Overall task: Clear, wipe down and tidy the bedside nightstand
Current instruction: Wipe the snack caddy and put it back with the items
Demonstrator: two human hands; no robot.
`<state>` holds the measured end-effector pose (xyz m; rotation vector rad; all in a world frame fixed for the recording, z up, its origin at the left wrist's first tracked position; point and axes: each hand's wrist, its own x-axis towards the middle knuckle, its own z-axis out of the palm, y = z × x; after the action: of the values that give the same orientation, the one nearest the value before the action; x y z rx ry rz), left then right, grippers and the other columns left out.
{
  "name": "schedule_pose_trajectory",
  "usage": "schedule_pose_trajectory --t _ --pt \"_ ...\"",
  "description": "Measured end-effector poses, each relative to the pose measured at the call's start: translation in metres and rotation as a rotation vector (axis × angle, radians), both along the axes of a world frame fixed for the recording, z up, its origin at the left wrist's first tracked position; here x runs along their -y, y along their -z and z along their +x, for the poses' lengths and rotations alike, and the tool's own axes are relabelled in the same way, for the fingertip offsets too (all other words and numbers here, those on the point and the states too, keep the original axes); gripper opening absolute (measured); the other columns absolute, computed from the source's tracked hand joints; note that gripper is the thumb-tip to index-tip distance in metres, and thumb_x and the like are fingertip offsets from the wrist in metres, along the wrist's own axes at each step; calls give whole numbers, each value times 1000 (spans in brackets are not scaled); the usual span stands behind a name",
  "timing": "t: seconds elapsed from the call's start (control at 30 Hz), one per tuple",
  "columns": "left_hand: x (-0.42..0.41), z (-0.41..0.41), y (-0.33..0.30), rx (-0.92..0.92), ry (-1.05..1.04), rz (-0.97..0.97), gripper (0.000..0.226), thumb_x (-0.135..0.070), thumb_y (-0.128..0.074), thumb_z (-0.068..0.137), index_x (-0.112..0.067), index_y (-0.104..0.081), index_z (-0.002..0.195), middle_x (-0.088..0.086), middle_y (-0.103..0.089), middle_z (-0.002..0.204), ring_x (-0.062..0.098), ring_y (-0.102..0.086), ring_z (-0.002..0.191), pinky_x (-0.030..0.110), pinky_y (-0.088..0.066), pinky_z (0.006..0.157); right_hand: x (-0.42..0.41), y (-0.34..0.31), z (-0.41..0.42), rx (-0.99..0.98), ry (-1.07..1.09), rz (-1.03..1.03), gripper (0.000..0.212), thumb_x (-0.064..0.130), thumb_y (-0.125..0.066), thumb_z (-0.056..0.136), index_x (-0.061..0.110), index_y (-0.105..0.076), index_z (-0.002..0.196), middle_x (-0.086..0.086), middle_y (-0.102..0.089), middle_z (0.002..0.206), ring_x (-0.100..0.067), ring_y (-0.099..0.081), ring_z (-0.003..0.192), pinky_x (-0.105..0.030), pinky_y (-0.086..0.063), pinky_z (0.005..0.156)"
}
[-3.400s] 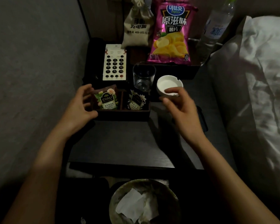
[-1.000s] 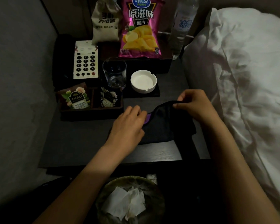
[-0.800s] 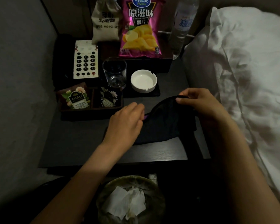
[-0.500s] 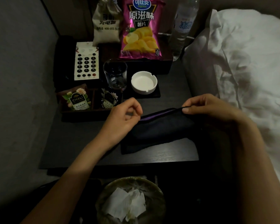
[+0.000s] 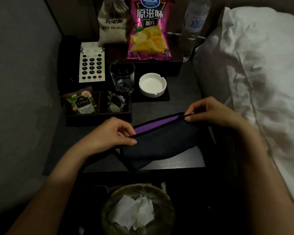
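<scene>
Both hands (image 5: 107, 134) (image 5: 210, 112) have stretched the cloth (image 5: 161, 141) wider.

Single head-worn view, looking forward and steeply down at a dark nightstand (image 5: 180, 162) from close above its front edge. Wide-angle lens is bending the frame edges. Both forearms are entering from the bottom; a waste bin (image 5: 139, 209) is sitting nearest the camera (directly below), a bed (image 5: 261, 82) is filling the right side, a grey wall (image 5: 20, 99) the left.
</scene>
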<state>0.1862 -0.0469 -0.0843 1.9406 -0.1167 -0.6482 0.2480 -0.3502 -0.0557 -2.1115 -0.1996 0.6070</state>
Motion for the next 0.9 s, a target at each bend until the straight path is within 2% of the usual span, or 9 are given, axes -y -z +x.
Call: schedule_pose_trajectory --t 0.1,0.17,0.3,0.37,0.47,0.57,0.73,0.83,0.9 --pt "1 2 9 81 -225 45 9 -6 -77 77 -11 -70 76 4 -64 73 17 -68 58 30 -56 47 -7 9 4 165 70 -112 5 2 -75 82 5 -71 80 -10 -68 77 -9 -61 71 -25 -50 75" --pt "4 1 14 175 -258 170 11 -11 -80 76 -15 -70 77 5 -63 81 22 -69 56 34 -58 46 -9 14 6 238 98 -184 5 7 -77 81 4 -73 82 -8 -70 79 -15 -64 78 -32 -51 81" --pt "17 -4 16 348 -255 381 14 -20 -79 78 -21 -65 76 -7 -62 82 10 -62 42 24 -53 43 -13 19 7 312 116 -292 6 13 -78 81 11 -72 80 -6 -71 80 -13 -64 76 -24 -50 75" --pt "23 -7 14 439 -250 499 13 -25 -79 78 -22 -67 82 -6 -64 83 8 -62 54 25 -51 51 -13 22 6 320 116 -315 8 13 -78 80 15 -71 79 -3 -70 80 -12 -64 78 -26 -52 78" --pt "27 -11 12 567 -260 646 26 -30 -78 78 -21 -69 100 -1 -69 88 19 -66 83 28 -49 66 -14 24 6 310 124 -345 14 13 -80 79 19 -68 80 1 -67 81 -16 -66 85 -30 -53 81" --pt "31 -15 10 627 -267 761 27 -37 -75 79 -25 -66 101 0 -70 90 26 -66 87 31 -46 61 -15 28 8 295 107 -402 24 16 -82 75 26 -63 86 -1 -64 90 -22 -64 94 -36 -53 87" --pt "35 -18 11 610 -255 789 19 -43 -69 82 -27 -57 83 0 -67 89 30 -64 86 29 -37 60 -16 33 10 212 104 -485 25 18 -82 75 25 -59 83 -9 -61 98 -30 -62 98 -38 -52 86" --pt "35 -16 10 507 -253 763 21 -44 -69 78 -32 -52 75 -6 -64 86 25 -64 87 29 -36 62 -17 29 11 195 79 -469 24 11 -78 77 23 -59 71 -6 -61 85 -21 -62 82 -26 -46 68" --pt "34 -17 8 482 -222 724 23 -42 -70 74 -29 -52 68 -13 -59 80 19 -63 81 29 -39 61 -16 22 10 178 78 -350 19 5 -74 80 16 -60 72 -6 -62 77 -12 -58 69 -22 -44 63"
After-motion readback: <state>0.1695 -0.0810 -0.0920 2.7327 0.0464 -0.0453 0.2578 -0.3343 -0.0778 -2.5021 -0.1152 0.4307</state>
